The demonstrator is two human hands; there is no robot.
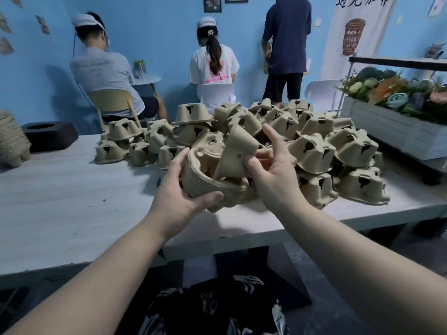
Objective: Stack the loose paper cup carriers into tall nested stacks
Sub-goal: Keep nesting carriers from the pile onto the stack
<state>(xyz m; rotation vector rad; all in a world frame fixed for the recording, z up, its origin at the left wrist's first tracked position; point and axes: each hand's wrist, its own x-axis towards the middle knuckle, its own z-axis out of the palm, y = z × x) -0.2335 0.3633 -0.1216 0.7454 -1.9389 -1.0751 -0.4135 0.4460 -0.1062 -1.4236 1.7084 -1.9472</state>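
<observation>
the left hand grips a short nested stack of carriers, tipped on its side with the open hollows facing up and right; fingers curl over its far rim and the thumb presses its near ridged edge. the right hand pinches a single carrier between thumb and fingers, forefinger stretched out straight, holding it tilted with its lower edge in the mouth of the stack. both are held above the near part of the pale counter. behind them a heap of loose carriers covers the counter's middle and right. a tall finished stack stands at the far left beside a dark box. a white planter of flowers sits at the right.
</observation>
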